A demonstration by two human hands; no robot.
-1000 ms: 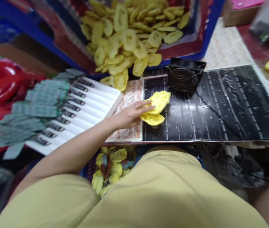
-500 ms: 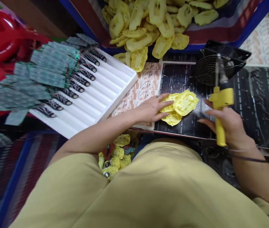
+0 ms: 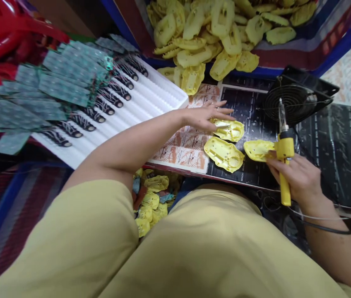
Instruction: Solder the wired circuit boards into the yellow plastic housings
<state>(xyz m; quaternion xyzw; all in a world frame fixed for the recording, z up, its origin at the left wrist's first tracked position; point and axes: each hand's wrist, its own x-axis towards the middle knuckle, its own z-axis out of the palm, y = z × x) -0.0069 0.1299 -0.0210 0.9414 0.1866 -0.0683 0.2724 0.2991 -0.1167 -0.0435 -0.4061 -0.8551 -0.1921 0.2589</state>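
My left hand point(image 3: 208, 116) lies flat with fingers stretched out, its fingertips on a yellow plastic shell point(image 3: 229, 129) on the black work mat point(image 3: 327, 140). A second yellow shell point(image 3: 224, 154) lies just below it, untouched. My right hand point(image 3: 298, 176) grips a yellow soldering iron point(image 3: 284, 163), tip pointing up, and its fingers also pinch a third yellow shell point(image 3: 258, 150) at its right edge.
A black fan point(image 3: 293, 101) stands behind the iron. A blue bin point(image 3: 333, 39) holds several yellow shells. A white tray point(image 3: 150, 105) with green circuit boards point(image 3: 60, 85) sits at left. More yellow parts point(image 3: 150, 203) lie below the table edge. The iron's cord point(image 3: 324, 227) trails right.
The stacked yellow shells have been spread into three separate pieces. My right hand took one shell rightward while still holding the iron; my left hand shifted up onto the top shell.
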